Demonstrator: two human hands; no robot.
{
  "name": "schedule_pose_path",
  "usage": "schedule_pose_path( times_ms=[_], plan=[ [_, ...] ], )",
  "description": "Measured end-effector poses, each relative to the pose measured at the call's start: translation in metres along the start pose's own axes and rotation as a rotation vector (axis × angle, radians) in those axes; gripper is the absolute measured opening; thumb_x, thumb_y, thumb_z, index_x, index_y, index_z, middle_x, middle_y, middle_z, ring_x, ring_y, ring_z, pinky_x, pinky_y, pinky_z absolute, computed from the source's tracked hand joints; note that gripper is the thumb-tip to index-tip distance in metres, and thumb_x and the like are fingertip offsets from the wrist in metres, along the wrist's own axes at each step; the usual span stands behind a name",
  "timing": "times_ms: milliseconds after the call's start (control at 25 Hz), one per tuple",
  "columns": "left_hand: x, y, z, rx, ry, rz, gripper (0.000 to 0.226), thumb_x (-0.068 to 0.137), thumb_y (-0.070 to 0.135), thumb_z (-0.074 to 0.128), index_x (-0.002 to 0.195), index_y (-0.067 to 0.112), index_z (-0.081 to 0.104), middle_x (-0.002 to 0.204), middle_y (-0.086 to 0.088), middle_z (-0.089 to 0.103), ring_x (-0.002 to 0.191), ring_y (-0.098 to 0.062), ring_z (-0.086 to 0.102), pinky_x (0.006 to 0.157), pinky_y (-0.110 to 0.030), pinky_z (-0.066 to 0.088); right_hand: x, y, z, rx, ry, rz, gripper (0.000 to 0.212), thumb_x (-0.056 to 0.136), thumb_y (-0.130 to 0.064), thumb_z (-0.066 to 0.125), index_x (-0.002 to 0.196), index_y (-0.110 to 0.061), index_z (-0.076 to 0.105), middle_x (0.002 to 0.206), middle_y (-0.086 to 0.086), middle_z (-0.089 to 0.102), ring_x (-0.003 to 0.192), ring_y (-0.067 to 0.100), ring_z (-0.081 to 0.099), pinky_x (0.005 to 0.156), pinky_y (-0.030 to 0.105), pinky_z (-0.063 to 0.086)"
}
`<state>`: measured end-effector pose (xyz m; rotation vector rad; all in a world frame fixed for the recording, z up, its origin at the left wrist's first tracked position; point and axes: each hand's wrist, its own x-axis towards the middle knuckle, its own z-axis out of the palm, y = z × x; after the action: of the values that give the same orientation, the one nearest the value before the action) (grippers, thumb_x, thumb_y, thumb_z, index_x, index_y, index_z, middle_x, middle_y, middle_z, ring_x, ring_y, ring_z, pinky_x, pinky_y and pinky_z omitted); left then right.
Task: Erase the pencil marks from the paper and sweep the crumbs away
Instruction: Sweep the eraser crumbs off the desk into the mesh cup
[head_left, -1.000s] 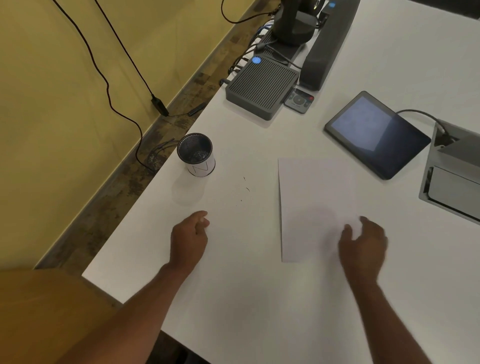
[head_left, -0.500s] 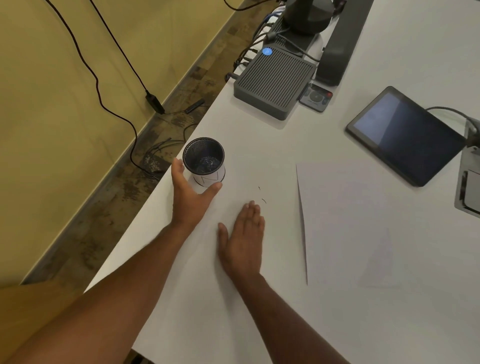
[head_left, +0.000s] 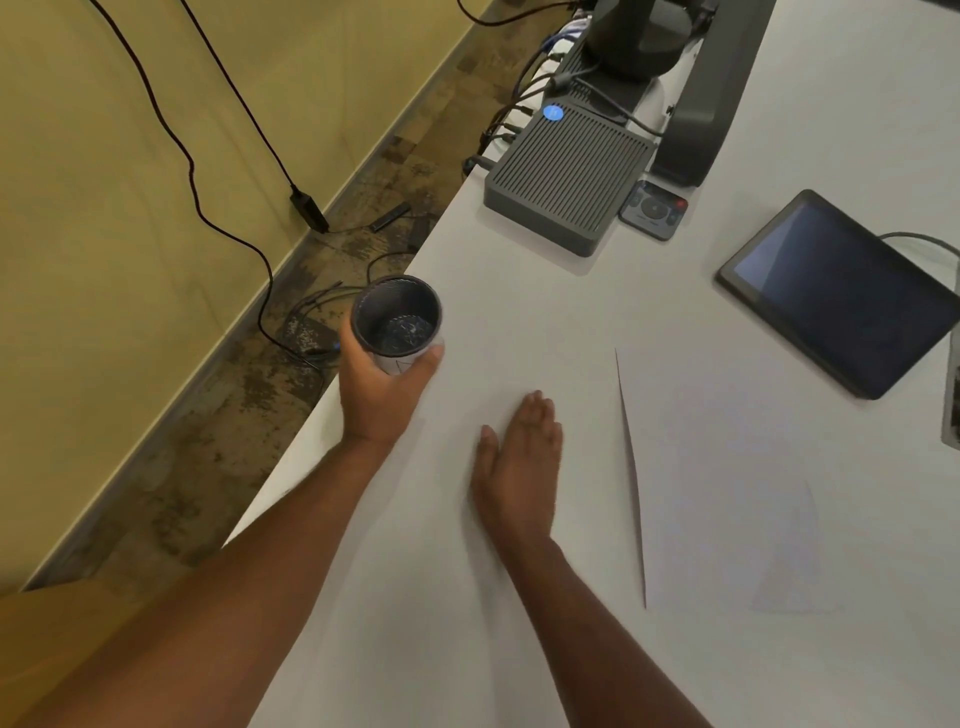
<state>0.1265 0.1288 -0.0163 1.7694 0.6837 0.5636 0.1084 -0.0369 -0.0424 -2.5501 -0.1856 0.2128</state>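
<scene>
Head view: the person's left hand (head_left: 382, 397) wraps around a dark mesh cup (head_left: 397, 322), thumb on the side toward the paper and fingers curled behind, holding it at the left edge of the white table (head_left: 519, 649). The cup stands roughly upright with its mouth open to the camera; it juts past the table edge over the floor, and whether its base rests on the table cannot be told. Something pale and glinting lies in its bottom, too blurred to name.

The right hand (head_left: 522, 462) lies flat, palm down on the tabletop, fingers straight and together, gripping nothing. Its fingertips point away from the person, and it sits just to the right of the hand holding the cup, the two apart.

The paper (head_left: 727, 467) lies flat to the right of the flat hand, not touching it, its near left edge lifted slightly so that a thin shadow line runs along it. No pencil marks can be made out on the sheet. Crumbs, if any lie between the flat hand and the cup, are too small and blurred to see.

Beyond the paper, farther from both hands, a dark tablet (head_left: 836, 291) rests on the table. Beyond the cup sits a grey ribbed box (head_left: 566, 176) with cables running from it.
</scene>
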Motion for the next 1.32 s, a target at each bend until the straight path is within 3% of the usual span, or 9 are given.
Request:
schedule_pose_path(
  times_ms=[160, 280, 360, 640, 720, 800, 920, 1040, 1320],
  plan=[
    [0.028, -0.013, -0.046, 0.037, 0.133, 0.012, 0.096, 0.075, 0.030, 0.091, 0.153, 0.022, 0.034, 0.150, -0.003, 0.051, 0.132, -0.013, 0.048, 0.091, 0.005, 0.038, 0.003, -0.015, 0.002, 0.275, -0.059, -0.161, 0.055, 0.103, -0.032, 0.031, 0.153, -0.013, 0.017, 0.159, 0.001, 0.021, 0.144, 0.005, 0.012, 0.118, 0.020, 0.001],
    [0.045, -0.036, -0.085, 0.060, 0.157, 0.057, 0.089, 0.071, 0.030, 0.092, 0.143, 0.041, 0.039, 0.145, 0.003, 0.053, 0.135, -0.018, 0.051, 0.096, -0.002, 0.043, 0.016, 0.013, -0.010, 0.272, 0.167, 0.061, 0.054, 0.102, -0.030, 0.030, 0.151, -0.008, 0.025, 0.157, 0.006, 0.028, 0.145, 0.014, 0.019, 0.120, 0.027, 0.005],
    [0.046, -0.056, -0.105, 0.098, 0.136, 0.051, 0.085, 0.070, 0.033, 0.093, 0.134, 0.055, 0.041, 0.142, 0.007, 0.055, 0.133, -0.019, 0.053, 0.096, -0.007, 0.047, 0.025, 0.026, -0.012, 0.118, 0.147, 0.096, 0.054, 0.103, -0.028, 0.030, 0.151, -0.003, 0.021, 0.157, 0.012, 0.027, 0.147, 0.018, 0.015, 0.121, 0.032, 0.004],
    [0.033, -0.093, -0.113, 0.084, 0.057, -0.148, 0.091, 0.053, 0.066, 0.091, 0.129, 0.066, 0.042, 0.122, 0.046, 0.055, 0.124, -0.008, 0.058, 0.091, -0.019, 0.049, 0.018, -0.033, 0.018, -0.008, -0.165, -0.354, 0.054, 0.104, -0.027, 0.032, 0.152, -0.005, 0.020, 0.158, 0.010, 0.023, 0.147, 0.018, 0.016, 0.120, 0.028, 0.002],
    [0.034, -0.093, -0.112, 0.086, 0.030, -0.161, 0.093, 0.049, 0.074, 0.090, 0.129, 0.065, 0.043, 0.126, 0.039, 0.057, 0.123, -0.008, 0.058, 0.090, -0.020, 0.050, 0.016, -0.031, 0.009, 0.238, -0.219, -0.322, 0.052, 0.103, -0.025, 0.034, 0.153, -0.013, 0.024, 0.158, 0.002, 0.026, 0.144, 0.007, 0.019, 0.118, 0.019, 0.006],
    [0.034, -0.094, -0.111, 0.075, 0.015, -0.168, 0.097, 0.049, 0.078, 0.089, 0.133, 0.058, 0.044, 0.132, 0.025, 0.060, 0.124, -0.010, 0.059, 0.091, -0.022, 0.051, 0.008, -0.017, -0.002, 0.423, -0.073, -0.110, 0.053, 0.100, -0.024, 0.036, 0.152, -0.016, 0.028, 0.156, -0.002, 0.031, 0.142, 0.005, 0.024, 0.118, 0.022, 0.015],
    [0.031, -0.092, -0.108, 0.059, -0.027, -0.194, 0.102, 0.047, 0.080, 0.088, 0.135, 0.052, 0.045, 0.134, 0.017, 0.060, 0.124, -0.009, 0.059, 0.093, -0.024, 0.050, -0.019, 0.001, -0.003, 0.164, 0.116, 0.126, 0.061, 0.099, -0.035, 0.030, 0.152, -0.007, 0.020, 0.159, 0.008, 0.023, 0.147, 0.017, 0.015, 0.121, 0.036, 0.010],
    [0.033, -0.092, -0.108, 0.083, -0.095, -0.193, 0.109, 0.043, 0.085, 0.084, 0.138, 0.047, 0.044, 0.135, 0.014, 0.059, 0.121, -0.009, 0.058, 0.093, -0.023, 0.048, -0.038, -0.011, 0.019, -0.086, 0.063, 0.020, 0.072, 0.099, -0.044, 0.031, 0.151, 0.002, 0.013, 0.159, 0.017, 0.016, 0.148, 0.025, 0.006, 0.121, 0.041, 0.006],
    [0.038, -0.102, -0.104, 0.100, -0.134, -0.188, 0.110, 0.055, 0.053, 0.089, 0.150, 0.027, 0.039, 0.149, -0.003, 0.055, 0.136, -0.023, 0.052, 0.112, -0.047, 0.048, -0.001, -0.081, 0.055, -0.033, -0.094, -0.210, 0.065, 0.102, -0.044, 0.027, 0.153, -0.009, 0.008, 0.161, 0.009, 0.014, 0.148, 0.016, 0.004, 0.118, 0.029, -0.002]
  ],
)
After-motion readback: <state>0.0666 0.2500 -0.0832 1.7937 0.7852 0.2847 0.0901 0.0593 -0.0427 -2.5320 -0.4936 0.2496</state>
